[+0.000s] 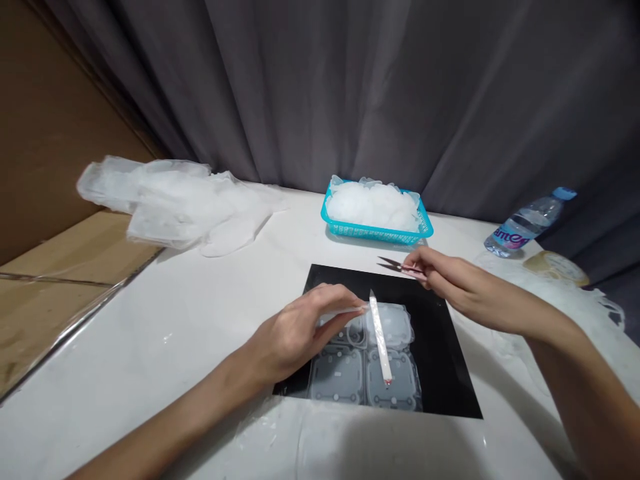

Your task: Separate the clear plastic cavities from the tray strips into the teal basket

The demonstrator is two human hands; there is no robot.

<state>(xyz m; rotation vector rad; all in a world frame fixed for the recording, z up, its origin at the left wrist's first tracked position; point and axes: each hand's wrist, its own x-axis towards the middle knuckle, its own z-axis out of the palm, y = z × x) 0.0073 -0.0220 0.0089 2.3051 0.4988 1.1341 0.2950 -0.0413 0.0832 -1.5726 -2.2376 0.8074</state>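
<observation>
My right hand is closed around the pink handles of small scissors. Their dark, pointed blades are slightly apart and face left, above the far edge of a black mat. Over the mat's left part, my left hand pinches with thumb and fingertips; a small pale bit shows at the tips, too little to name. Below it lie several translucent, rounded-square plastic pieces, partly hidden by that hand. Across the right-hand pieces rests a slim white stick with a pointed far end.
Behind the mat stands a blue basket heaped with whitish translucent pieces. Crumpled clear plastic bags lie at the back left, by cardboard. At right are a water bottle, a roll of tape and loose pale plastic.
</observation>
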